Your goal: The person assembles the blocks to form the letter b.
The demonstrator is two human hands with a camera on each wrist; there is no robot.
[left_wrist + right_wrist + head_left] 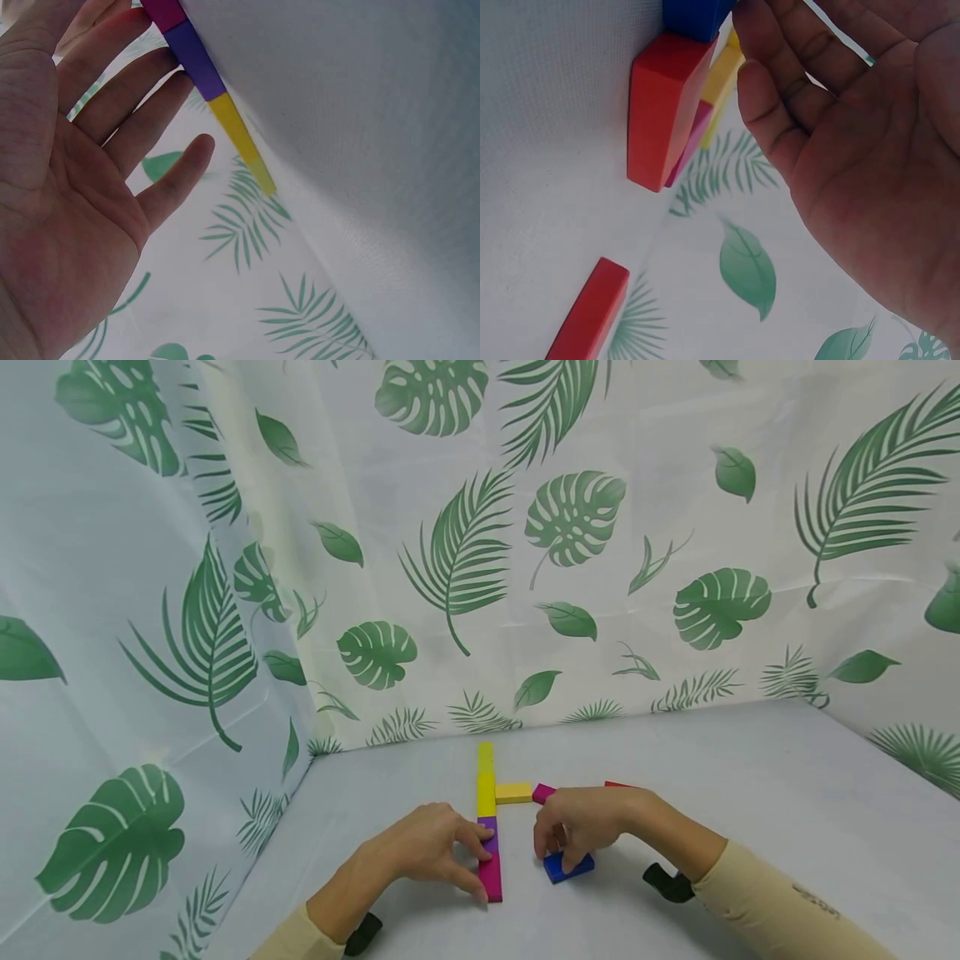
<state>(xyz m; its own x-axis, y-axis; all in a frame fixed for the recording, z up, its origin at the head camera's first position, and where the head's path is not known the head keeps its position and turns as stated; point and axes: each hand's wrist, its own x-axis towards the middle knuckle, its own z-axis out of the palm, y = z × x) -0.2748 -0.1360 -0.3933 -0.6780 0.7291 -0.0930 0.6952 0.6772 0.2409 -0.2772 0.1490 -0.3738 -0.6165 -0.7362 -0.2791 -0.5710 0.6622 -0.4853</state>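
A straight row of flat blocks runs away from me: a magenta block (491, 887), a purple block (491, 843), a yellow block (486, 795) and a pale yellow block (486, 758). Along the left side of the magenta and purple blocks, my left hand (431, 843) rests its extended fingertips and thumb. To the right of this row, my right hand (588, 817) pinches a blue block (558, 871) lying on the table. In the right wrist view a red block (667, 105) stands close by the blue one; the right hand hides it in the head view.
An orange-yellow block (513, 793) sticks out rightward from the row. A second magenta block (543, 792) lies slanted near its end, partly behind the right hand. Farther right lies another red block (589, 315). Leaf-printed curtains (465, 685) border the pale table (750, 777).
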